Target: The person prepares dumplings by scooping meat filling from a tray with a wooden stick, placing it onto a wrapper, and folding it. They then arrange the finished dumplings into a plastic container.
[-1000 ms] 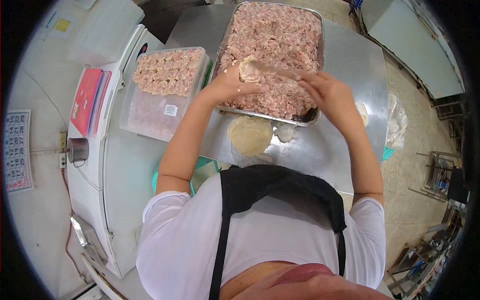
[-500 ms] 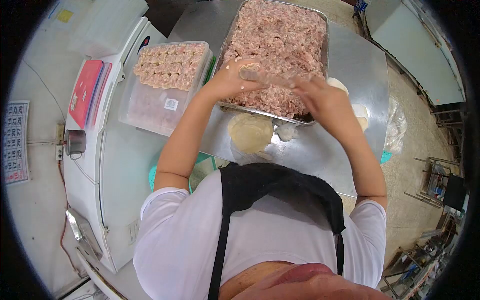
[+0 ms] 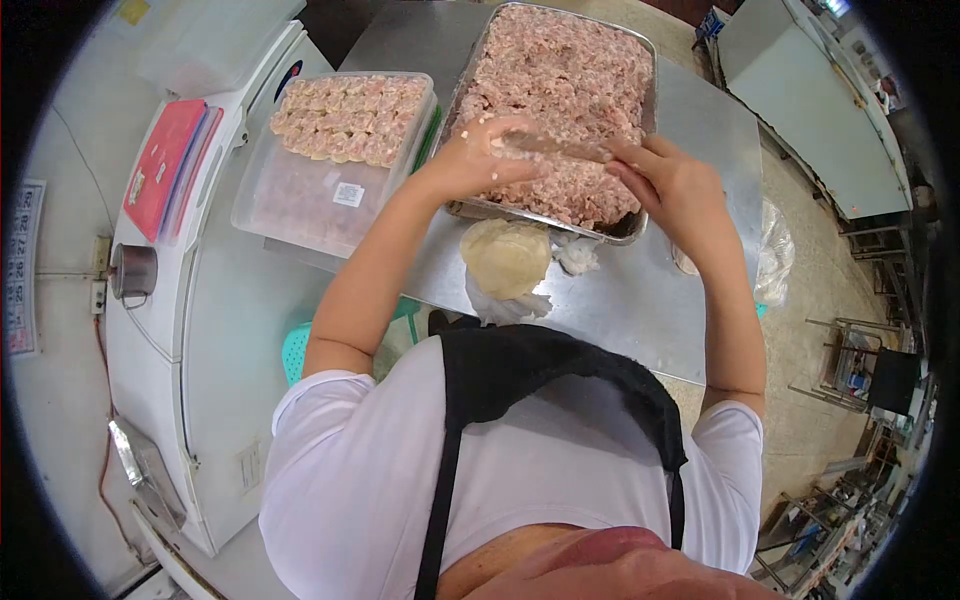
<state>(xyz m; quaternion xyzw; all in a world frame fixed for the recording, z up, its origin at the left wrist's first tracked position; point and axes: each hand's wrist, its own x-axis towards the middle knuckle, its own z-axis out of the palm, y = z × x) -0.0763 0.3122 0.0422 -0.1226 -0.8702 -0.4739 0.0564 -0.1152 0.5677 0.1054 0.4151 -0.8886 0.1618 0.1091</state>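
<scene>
My left hand (image 3: 478, 162) is curled above the near part of a metal tray (image 3: 638, 228) full of minced meat (image 3: 560, 70), with bits of meat on its skin. In its curl sits a small dumpling, mostly hidden now by the fingers and a blade. My right hand (image 3: 682, 192) grips a flat, narrow spatula (image 3: 565, 148), whose smeared tip reaches into the left hand. A stack of round dough wrappers (image 3: 505, 262) lies on the table just below the tray, partly on clear plastic.
Left of the tray, a plastic box (image 3: 290, 195) carries rows of filled dumplings (image 3: 350, 115). Crumpled white plastic (image 3: 575, 254) lies beside the wrappers on the steel table (image 3: 640, 310). A white freezer (image 3: 235, 330) stands at left, with a metal cup (image 3: 133, 272) by it.
The spatula has moved slightly, its blade now covering the dumpling in my left hand. My right hand has shifted a little right. The camera view has turned slightly.
</scene>
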